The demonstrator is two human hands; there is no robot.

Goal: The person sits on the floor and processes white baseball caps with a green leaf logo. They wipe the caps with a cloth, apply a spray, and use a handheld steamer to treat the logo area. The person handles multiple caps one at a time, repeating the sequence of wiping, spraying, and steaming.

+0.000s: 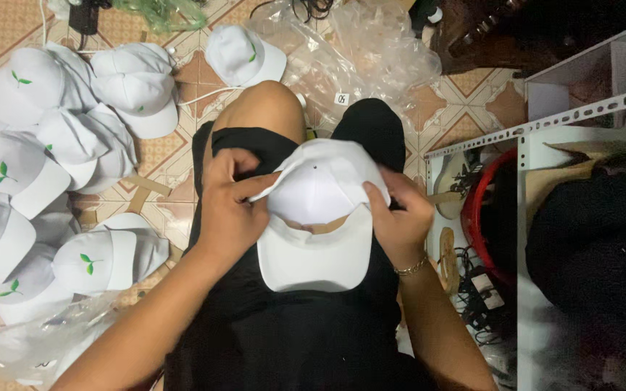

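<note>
White cap (318, 217) (brim toward camera) between left hand (230, 206) and right hand (398, 217)

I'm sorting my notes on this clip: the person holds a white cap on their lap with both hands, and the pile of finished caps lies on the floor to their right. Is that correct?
Not quite. The head view shows the pile of caps on the floor to the person's left. The rest stands: left hand and right hand hold the white cap on the lap.
</note>
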